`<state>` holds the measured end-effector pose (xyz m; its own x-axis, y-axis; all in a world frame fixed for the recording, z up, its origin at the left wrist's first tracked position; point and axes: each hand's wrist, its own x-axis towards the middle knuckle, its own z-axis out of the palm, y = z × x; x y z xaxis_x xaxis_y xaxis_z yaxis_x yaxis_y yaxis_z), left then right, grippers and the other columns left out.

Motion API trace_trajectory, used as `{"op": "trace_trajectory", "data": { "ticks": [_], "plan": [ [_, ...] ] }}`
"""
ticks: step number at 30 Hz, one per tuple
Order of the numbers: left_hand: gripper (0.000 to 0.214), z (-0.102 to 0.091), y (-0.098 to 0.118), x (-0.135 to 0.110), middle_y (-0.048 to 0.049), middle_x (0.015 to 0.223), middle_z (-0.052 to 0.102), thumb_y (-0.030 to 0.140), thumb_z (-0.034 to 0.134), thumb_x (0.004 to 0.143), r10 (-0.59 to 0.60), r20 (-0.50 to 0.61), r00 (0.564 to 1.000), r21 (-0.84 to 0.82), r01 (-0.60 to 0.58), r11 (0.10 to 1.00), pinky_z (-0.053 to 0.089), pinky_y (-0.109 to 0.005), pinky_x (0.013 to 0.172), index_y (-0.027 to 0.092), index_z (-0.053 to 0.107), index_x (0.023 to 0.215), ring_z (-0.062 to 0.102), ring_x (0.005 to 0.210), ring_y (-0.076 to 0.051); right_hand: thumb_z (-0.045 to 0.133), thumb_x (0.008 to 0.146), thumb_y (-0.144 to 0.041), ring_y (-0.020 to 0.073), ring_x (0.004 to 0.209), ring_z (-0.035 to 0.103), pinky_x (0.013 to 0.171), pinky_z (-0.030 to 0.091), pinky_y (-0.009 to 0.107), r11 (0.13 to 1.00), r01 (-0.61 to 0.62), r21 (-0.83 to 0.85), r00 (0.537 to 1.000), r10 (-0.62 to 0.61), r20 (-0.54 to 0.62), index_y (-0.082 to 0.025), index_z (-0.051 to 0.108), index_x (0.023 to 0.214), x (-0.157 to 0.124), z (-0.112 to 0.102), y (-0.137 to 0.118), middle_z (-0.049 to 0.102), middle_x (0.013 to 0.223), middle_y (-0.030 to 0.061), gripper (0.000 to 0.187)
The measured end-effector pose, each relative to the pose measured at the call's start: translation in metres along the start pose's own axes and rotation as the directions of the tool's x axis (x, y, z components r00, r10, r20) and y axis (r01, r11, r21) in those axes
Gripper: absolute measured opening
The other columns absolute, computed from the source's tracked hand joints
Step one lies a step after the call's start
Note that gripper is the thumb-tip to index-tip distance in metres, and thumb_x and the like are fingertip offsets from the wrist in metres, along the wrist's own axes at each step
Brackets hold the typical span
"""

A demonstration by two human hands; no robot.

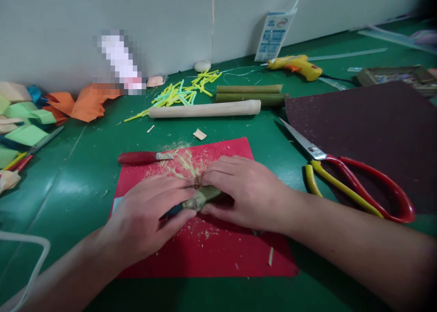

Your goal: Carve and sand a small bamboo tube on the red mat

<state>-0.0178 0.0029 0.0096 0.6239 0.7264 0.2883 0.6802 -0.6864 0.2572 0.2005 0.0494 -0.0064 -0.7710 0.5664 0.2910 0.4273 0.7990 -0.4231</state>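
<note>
My right hand (244, 191) is closed over a short green bamboo piece (204, 196) lying on a red sheet (218, 253). My left hand (150, 216) grips a dark-handled tool (172, 209) whose tip meets the frayed end of the bamboo piece. Pale shavings (180, 162) are scattered over the sheet's far part. A red-handled knife (143, 157) lies at the sheet's far left corner, apart from both hands.
Red-handled scissors (355, 180) and a yellow-handled tool (314, 180) lie right of the sheet, by a dark maroon sheet (362, 121). Behind are a wooden rod (205, 109), green bamboo sticks (251, 93), coloured strips (180, 93), a yellow glue gun (297, 66) and crumpled paper (82, 103).
</note>
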Motion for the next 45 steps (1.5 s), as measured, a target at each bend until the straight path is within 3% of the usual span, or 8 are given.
{"op": "trace_trajectory", "data": {
  "ticks": [6, 15, 24, 33, 37, 42, 45],
  "plan": [
    [0.024, -0.002, 0.002, 0.0, -0.0056, 0.112, 0.062, 0.027, 0.057, 0.083, 0.04, 0.01, 0.999, 0.085, -0.04, 0.996, 0.048, -0.036, 0.088, 0.02, 0.061, 0.106, 0.06, 0.1, -0.02, 0.057, 0.08, -0.043, 0.0183, 0.078, 0.054, 0.067, 0.041, 0.03, 0.999, -0.025, -0.035, 1.0, 0.025, 0.006, -0.016, 0.059, 0.084, 0.0, 0.002, 0.0, 0.062, 0.085, 0.0044, 0.027],
    [0.025, 0.006, 0.0, 0.001, -0.0031, 0.105, 0.065, 0.024, 0.06, 0.08, -0.022, -0.028, 0.999, -0.03, 0.021, 0.999, 0.048, -0.036, 0.09, 0.02, 0.058, 0.104, 0.059, 0.1, -0.019, 0.059, 0.078, -0.044, 0.0178, 0.077, 0.053, 0.065, 0.039, 0.029, 0.999, -0.036, -0.041, 0.999, 0.036, -0.002, -0.015, 0.059, 0.083, 0.0, 0.003, 0.001, 0.062, 0.083, 0.0039, 0.029],
    [0.027, 0.001, -0.003, -0.002, -0.0031, 0.105, 0.066, 0.023, 0.062, 0.079, 0.032, -0.061, 0.998, -0.057, -0.035, 0.998, 0.051, -0.035, 0.086, 0.023, 0.06, 0.106, 0.062, 0.097, -0.018, 0.057, 0.08, -0.045, 0.0185, 0.079, 0.055, 0.068, 0.04, 0.03, 0.999, -0.044, -0.012, 0.999, 0.044, -0.016, -0.016, 0.06, 0.086, 0.0, 0.004, 0.001, 0.063, 0.084, 0.0041, 0.029],
    [0.026, 0.005, -0.006, -0.006, -0.005, 0.107, 0.065, 0.024, 0.061, 0.08, 0.026, -0.062, 0.998, -0.128, -0.034, 0.991, 0.053, -0.034, 0.084, 0.022, 0.061, 0.105, 0.061, 0.099, -0.019, 0.057, 0.08, -0.043, 0.017, 0.076, 0.053, 0.064, 0.039, 0.028, 1.0, -0.028, -0.005, 1.0, 0.028, -0.009, -0.016, 0.058, 0.081, 0.0, 0.002, 0.001, 0.062, 0.083, 0.0043, 0.028],
    [0.025, 0.005, -0.009, -0.007, -0.006, 0.107, 0.065, 0.021, 0.062, 0.079, 0.006, -0.11, 0.994, -0.117, -0.019, 0.993, 0.052, -0.034, 0.087, 0.02, 0.061, 0.104, 0.062, 0.099, -0.019, 0.059, 0.079, -0.043, 0.0176, 0.076, 0.053, 0.065, 0.039, 0.029, 0.999, -0.034, -0.007, 0.999, 0.034, -0.007, -0.015, 0.058, 0.083, 0.0, 0.003, 0.002, 0.062, 0.083, 0.0048, 0.029],
    [0.023, 0.003, -0.01, -0.008, -0.0071, 0.109, 0.064, 0.021, 0.06, 0.08, 0.064, -0.054, 0.996, -0.178, -0.073, 0.981, 0.052, -0.034, 0.087, 0.019, 0.062, 0.103, 0.061, 0.101, -0.019, 0.056, 0.08, -0.043, 0.0184, 0.079, 0.054, 0.067, 0.04, 0.029, 0.999, -0.037, 0.008, 0.999, 0.037, 0.002, -0.016, 0.057, 0.085, -0.002, 0.003, 0.002, 0.062, 0.084, 0.0052, 0.027],
    [0.025, 0.003, -0.01, -0.009, -0.0067, 0.11, 0.064, 0.022, 0.06, 0.08, 0.033, -0.09, 0.995, -0.155, -0.046, 0.987, 0.052, -0.035, 0.088, 0.02, 0.061, 0.105, 0.061, 0.101, -0.02, 0.057, 0.08, -0.042, 0.0194, 0.081, 0.056, 0.069, 0.041, 0.03, 0.999, -0.038, 0.02, 0.999, 0.038, -0.008, -0.017, 0.057, 0.087, -0.001, 0.003, 0.002, 0.063, 0.085, 0.0057, 0.026]
  ]
}}
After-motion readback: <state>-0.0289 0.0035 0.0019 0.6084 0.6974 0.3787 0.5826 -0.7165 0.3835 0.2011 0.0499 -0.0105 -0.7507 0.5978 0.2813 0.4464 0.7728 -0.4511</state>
